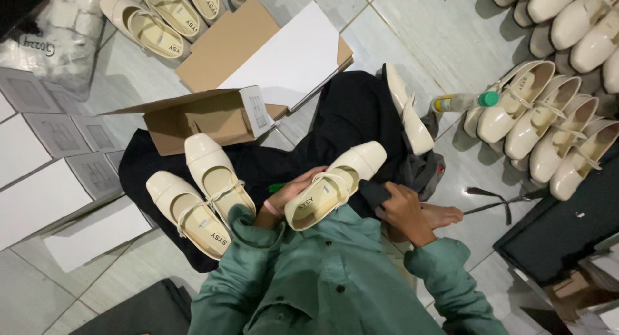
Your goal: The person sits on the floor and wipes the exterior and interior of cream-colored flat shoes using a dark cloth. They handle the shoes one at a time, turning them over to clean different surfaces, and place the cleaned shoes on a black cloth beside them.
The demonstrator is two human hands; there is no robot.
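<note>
Cradling a cream strap shoe [335,187] over the lap, the left hand [293,192] curls closed around its near heel end, while the right hand [403,209] clenches a dark cloth [374,194] just right of it. It looks light, stiff in the sole, glossy and likely slippery, so heel and side walls seem the best hold. Its long axis runs from near left to far right, toe pointing far right
</note>
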